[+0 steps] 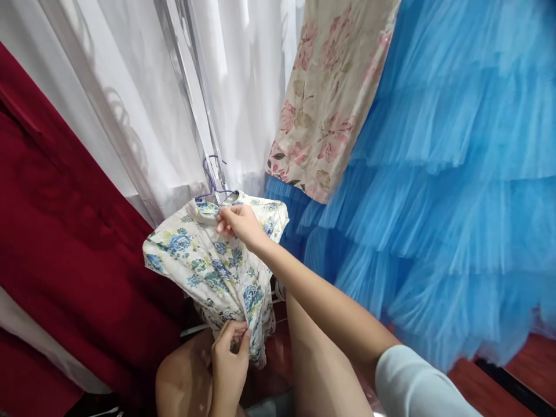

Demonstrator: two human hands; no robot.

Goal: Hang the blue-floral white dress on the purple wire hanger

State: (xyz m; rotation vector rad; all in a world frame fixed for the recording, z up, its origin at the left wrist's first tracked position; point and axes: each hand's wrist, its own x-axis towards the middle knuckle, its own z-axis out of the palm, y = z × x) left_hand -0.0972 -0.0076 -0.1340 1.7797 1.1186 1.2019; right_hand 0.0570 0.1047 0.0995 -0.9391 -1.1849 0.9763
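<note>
I have the white floral blouse [217, 263] in mid-view, hanging on a purple hanger [212, 186] in front of a pale upright pole [197, 87]. My right hand [240, 224] is at the neckline, thumb and fingers closed in a pinch on its edge. Lower down, my left hand [230, 353] pinches the blouse's front — fingertips together on the cloth, between the bare knees. Behind hangs a white curtain [247, 87]; red fabric [82, 249] drapes leftward, and rightward — a beige floral garment [328, 110] before tiered blue tulle [434, 214].
</note>
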